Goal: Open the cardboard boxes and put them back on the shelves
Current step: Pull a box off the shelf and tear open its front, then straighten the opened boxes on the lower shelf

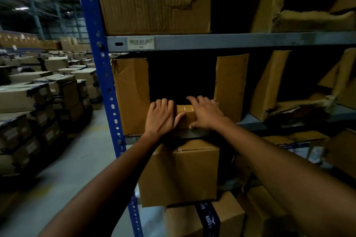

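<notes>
A cardboard box (133,94) with its front cut open sits on the middle shelf (250,121) of a rack. Side panels stand left and right of the dark opening. My left hand (160,116) hooks its fingers over the low front flap (185,114), thumb pressed on the flap's face. On the right end of the same flap lies my right hand (205,113), fingers spread flat and reaching into the opening. The box's inside is too dark to see.
A blue upright post (105,75) borders the rack on the left. Torn open boxes (154,4) sit on the upper shelf, crumpled ones (300,90) to the right. Closed boxes (179,173) stand below my arms. Stacks of cartons (38,94) fill the floor on the left.
</notes>
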### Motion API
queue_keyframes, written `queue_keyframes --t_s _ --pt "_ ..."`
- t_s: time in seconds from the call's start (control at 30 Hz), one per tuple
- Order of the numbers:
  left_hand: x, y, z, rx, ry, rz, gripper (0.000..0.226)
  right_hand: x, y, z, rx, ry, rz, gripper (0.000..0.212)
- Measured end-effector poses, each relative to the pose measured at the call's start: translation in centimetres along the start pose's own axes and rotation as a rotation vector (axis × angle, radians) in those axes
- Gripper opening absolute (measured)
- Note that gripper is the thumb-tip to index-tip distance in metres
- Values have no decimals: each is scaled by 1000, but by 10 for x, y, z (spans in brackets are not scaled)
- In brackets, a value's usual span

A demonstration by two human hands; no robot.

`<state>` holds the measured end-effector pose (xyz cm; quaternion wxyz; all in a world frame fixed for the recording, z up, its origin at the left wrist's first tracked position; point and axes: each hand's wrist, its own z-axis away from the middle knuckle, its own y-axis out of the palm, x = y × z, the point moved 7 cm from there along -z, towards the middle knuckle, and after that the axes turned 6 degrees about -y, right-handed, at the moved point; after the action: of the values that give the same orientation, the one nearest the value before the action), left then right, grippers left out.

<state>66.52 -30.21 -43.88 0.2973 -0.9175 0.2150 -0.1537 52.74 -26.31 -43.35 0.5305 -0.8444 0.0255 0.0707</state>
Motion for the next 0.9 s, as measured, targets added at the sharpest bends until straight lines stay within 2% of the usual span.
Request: queue_keyframes --t_s 0.1,0.23,0.37,0.5,0.67,0.9 --pt "-2 -6 7 41 26 45 66 9 -5 21 -82 41 -8 98" --pt "-17 -33 24 -42 66 254 64 18 -18 54 -264 157 -140 89" --pt "-47 -71 36 -128 138 408 60 15 -47 89 -383 229 -251 91" --pt "-84 -107 30 -221 180 509 57 4 -87 128 -497 244 -255 92" --pt "-147 -148 14 -288 217 575 57 -35 -122 185 -580 255 -189 85" --pt "-270 -191 16 -281 241 767 51 -124 -158 299 -628 311 -104 75"
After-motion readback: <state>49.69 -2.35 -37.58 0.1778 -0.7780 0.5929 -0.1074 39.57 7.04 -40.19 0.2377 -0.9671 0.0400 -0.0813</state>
